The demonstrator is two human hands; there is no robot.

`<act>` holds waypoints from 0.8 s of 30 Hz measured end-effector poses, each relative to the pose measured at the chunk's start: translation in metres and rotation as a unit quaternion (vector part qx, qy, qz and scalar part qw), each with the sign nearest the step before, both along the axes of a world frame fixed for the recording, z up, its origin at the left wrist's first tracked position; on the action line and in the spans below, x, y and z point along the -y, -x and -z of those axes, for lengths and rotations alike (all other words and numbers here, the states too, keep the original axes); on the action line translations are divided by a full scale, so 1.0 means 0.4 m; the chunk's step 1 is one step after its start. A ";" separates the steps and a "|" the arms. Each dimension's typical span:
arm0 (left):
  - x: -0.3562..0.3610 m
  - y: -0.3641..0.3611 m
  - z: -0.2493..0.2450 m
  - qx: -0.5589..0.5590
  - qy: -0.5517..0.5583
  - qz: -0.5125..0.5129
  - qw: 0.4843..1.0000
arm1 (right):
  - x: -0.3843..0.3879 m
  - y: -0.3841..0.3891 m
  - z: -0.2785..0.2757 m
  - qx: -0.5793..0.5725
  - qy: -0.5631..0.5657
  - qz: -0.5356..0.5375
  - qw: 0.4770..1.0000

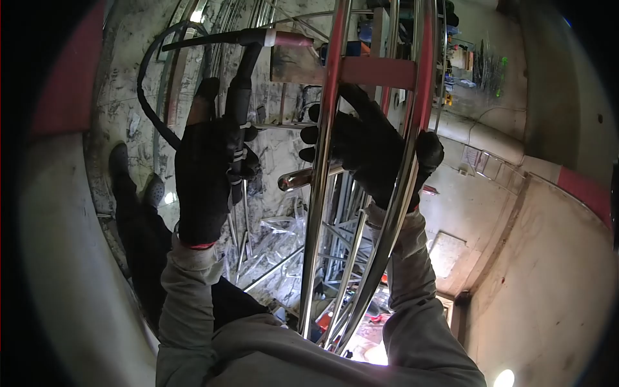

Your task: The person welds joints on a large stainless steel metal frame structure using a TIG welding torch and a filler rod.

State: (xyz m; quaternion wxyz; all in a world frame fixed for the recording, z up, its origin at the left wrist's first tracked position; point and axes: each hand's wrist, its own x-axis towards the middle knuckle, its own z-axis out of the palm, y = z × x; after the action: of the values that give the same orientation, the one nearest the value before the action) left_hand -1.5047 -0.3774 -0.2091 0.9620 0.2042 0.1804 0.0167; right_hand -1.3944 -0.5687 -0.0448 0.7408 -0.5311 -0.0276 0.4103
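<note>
In a black glove, my left hand (201, 171) is closed round the handle of a TIG welding torch (240, 93). The torch's long black back cap points left and its pinkish nozzle (292, 39) points right, towards a shiny metal tube frame (318, 213). My right hand (364, 138), also gloved in black, reaches through this frame. Its thumb hooks over the right tube, and its fingers show behind the left tube. A short tube with a rounded end (295, 180) sticks out left beside the frame. A flat reddish crosspiece (377, 72) spans the tubes above my right hand.
The torch's black cable (143, 90) loops at the left. A person's dark-clothed leg and shoes (153, 190) show at lower left. Long metal bars (222, 26) and crumpled clear plastic (280, 222) lie on the stained floor. More metal framework stands below the tubes. A pale wall (503, 258) is at right.
</note>
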 end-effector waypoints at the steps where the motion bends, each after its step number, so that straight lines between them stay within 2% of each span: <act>1: -0.003 -0.001 -0.007 0.002 0.023 -0.030 0.999 | -0.002 0.001 -0.002 0.000 0.001 0.004 1.000; 5: -0.018 0.005 -0.017 -0.024 -0.006 -0.002 1.000 | -0.002 0.010 -0.011 -0.008 0.015 0.027 0.999; 7: -0.031 0.011 -0.029 -0.022 -0.054 -0.017 0.998 | -0.006 0.033 -0.033 -0.026 0.042 0.072 0.996; 8: -0.037 0.013 -0.010 -0.016 -0.049 -0.012 0.999 | -0.009 0.052 -0.046 -0.038 0.066 0.118 0.990; 9: -0.056 0.013 -0.062 -0.073 -0.079 -0.011 0.994 | -0.005 0.077 -0.056 -0.045 0.090 0.194 0.976; 10: -0.067 0.017 -0.052 -0.074 -0.051 -0.018 0.996 | -0.016 0.116 -0.081 0.036 0.179 0.178 0.967; 11: -0.082 0.022 -0.014 -0.075 -0.023 -0.023 0.997 | -0.027 0.154 -0.107 0.110 0.273 0.162 0.942; 12: -0.109 0.030 0.043 -0.054 -0.005 0.001 0.999 | -0.012 0.196 -0.135 0.092 0.389 0.103 0.911; 13: -0.136 0.038 0.098 -0.033 0.012 0.027 0.999 | -0.008 0.257 -0.152 0.168 0.444 0.059 0.878; 15: -0.181 0.038 0.074 -0.016 0.142 0.023 0.989 | -0.002 0.373 -0.191 0.320 0.535 -0.024 0.781; 16: -0.193 0.031 0.027 0.012 0.127 0.021 0.992 | 0.002 0.433 -0.210 0.325 0.545 -0.033 0.772; 17: -0.208 0.022 -0.013 0.006 0.058 0.051 0.997 | 0.010 0.498 -0.224 0.299 0.545 -0.026 0.783; 18: -0.218 0.007 -0.053 0.074 0.110 0.110 0.985 | 0.023 0.564 -0.234 0.247 0.532 -0.005 0.810; 20: -0.200 -0.010 -0.183 0.066 0.086 0.143 0.984 | 0.066 0.672 -0.241 0.120 0.482 0.051 0.866; 22: -0.165 -0.026 -0.345 0.079 0.046 0.191 0.977 | 0.095 0.761 -0.219 0.068 0.413 0.126 0.899; 23: -0.134 -0.024 -0.423 0.096 0.018 0.221 0.970 | 0.082 0.773 -0.234 -0.003 0.439 0.145 0.887; 24: -0.100 -0.020 -0.477 0.117 -0.050 0.258 0.958 | 0.087 0.800 -0.213 0.049 0.450 0.171 0.875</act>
State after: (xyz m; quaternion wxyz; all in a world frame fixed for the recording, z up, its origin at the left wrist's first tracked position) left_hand -1.4966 -0.3373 -0.0183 0.9366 0.2882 0.0071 -0.1993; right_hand -1.7145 -0.6035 0.0405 0.4783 -0.8230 0.2147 0.2185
